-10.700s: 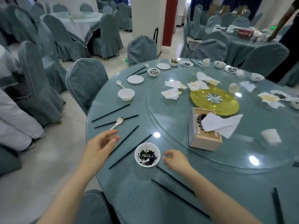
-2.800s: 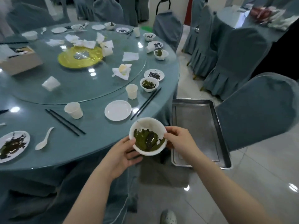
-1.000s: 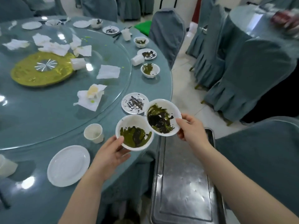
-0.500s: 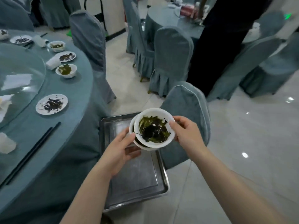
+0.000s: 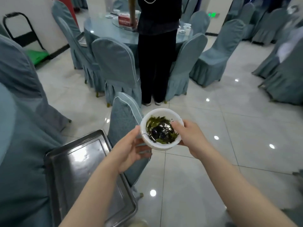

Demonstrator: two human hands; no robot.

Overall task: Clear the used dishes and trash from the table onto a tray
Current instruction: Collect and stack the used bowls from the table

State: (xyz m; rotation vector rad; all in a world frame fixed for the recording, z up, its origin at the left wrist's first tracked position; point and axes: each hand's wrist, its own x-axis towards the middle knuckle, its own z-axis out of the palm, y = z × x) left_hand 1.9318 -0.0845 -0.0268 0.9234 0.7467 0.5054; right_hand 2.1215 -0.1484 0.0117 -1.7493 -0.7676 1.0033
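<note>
The white bowl [image 5: 161, 130], smeared with dark green leftovers, is held in the air between both hands: the left hand [image 5: 131, 150] cups it from 8 o'clock and the right hand [image 5: 190, 139] clamps its rim from 3 o'clock, thumb over the edge. The metal tray [image 5: 78, 171] lies at 8 o'clock of the bowl, apart from it. A covered chair [image 5: 124, 118] rises just beside the tray's far corner, and a person in dark clothes [image 5: 155, 51] stands at 12 o'clock.

The standing person [image 5: 157, 51] is cut off above the chest. The metal tray [image 5: 78, 163] runs under the left forearm. Whether the bowl [image 5: 161, 129] is stacked is unclear; the left fingers [image 5: 142, 149] disappear beneath it.
</note>
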